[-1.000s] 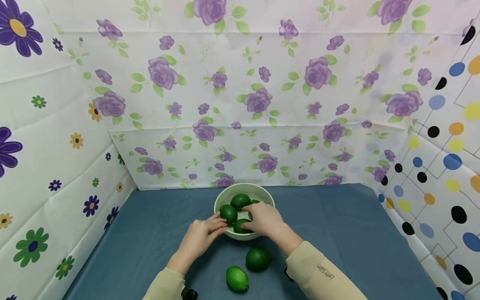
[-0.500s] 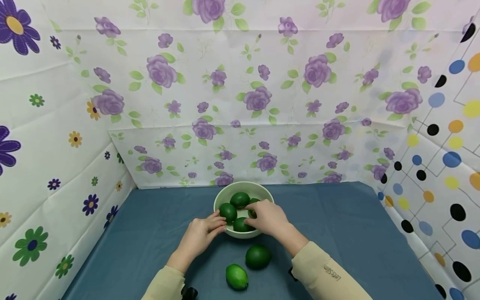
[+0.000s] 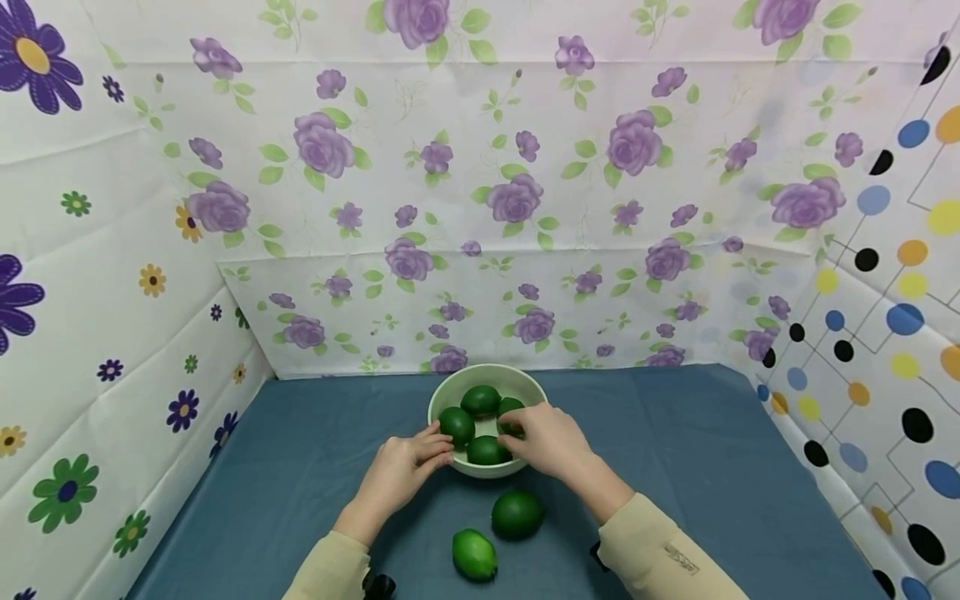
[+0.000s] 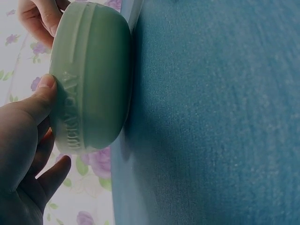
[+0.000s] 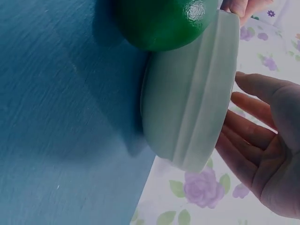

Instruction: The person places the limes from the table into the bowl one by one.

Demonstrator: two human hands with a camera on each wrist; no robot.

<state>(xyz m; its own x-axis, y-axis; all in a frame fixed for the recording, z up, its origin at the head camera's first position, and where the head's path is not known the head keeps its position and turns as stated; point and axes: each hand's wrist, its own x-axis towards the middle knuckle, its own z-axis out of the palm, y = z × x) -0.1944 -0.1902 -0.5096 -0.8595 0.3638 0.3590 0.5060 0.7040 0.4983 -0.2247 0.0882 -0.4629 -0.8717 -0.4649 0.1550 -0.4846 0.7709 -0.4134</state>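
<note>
A pale green bowl (image 3: 487, 472) stands on the table, with several dark green limes (image 3: 480, 401) inside. At its left rim my left hand (image 3: 401, 471) holds the edge, its fingertips beside the left lime (image 3: 456, 426). The left wrist view shows the thumb at the rim of the bowl (image 4: 93, 79), above raised lettering. My right hand (image 3: 551, 437) reaches over the right rim, fingertips at the rightmost lime (image 3: 511, 414), which it partly hides. In the right wrist view its fingers (image 5: 248, 129) are spread and loosely bent, their tips hidden behind the rim.
In front of the bowl lie a large dark green fruit (image 3: 517, 514) and a brighter green lime (image 3: 474, 555) on the blue tablecloth (image 3: 337, 408). A flowered sheet (image 3: 450, 208) hangs behind, with patterned sheets at both sides.
My right hand has drawn back to the right, uncovering more of the front and right limes in the bowl. My left hand and the bowl stay in place.
</note>
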